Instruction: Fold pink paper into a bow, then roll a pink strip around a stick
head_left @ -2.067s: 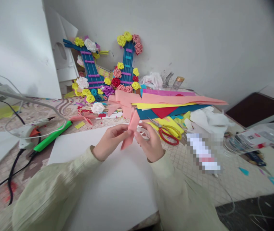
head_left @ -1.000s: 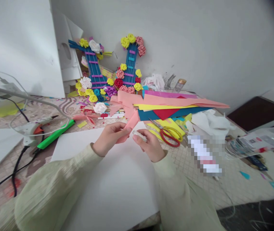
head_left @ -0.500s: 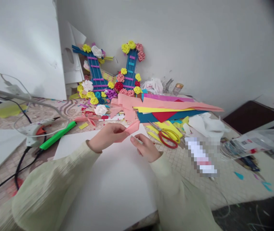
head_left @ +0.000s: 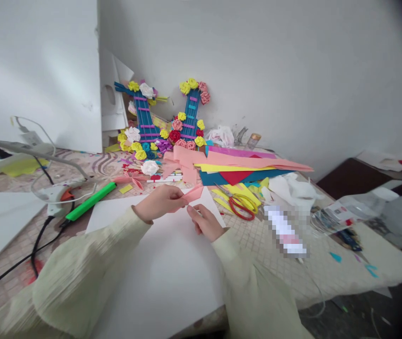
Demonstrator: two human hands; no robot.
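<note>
My left hand (head_left: 161, 202) is closed in a pinch on a folded piece of pink paper (head_left: 194, 192), which sticks out to the right of its fingertips. My right hand (head_left: 206, 223) sits just below the paper's near edge with thumb and fingers pressed together. Whatever it grips, if anything, is too small or hidden to name. Both hands are above a large white board (head_left: 165, 268). Scissors with red and yellow handles (head_left: 242, 207) lie right of the hands, over yellow paper strips.
Stacked coloured paper sheets (head_left: 243, 162) lie behind the hands. Two blue guitar shapes with paper flowers, including the right one (head_left: 191, 113), lean against the wall. On the left are a hot glue gun (head_left: 57, 195), its black cord and a green stick (head_left: 91, 201). A blurred-out device (head_left: 285, 230) is at right.
The view has shifted, so the background sits lower. My right hand has come closer to my left fingertips and the pink paper, which my left hand still holds.
</note>
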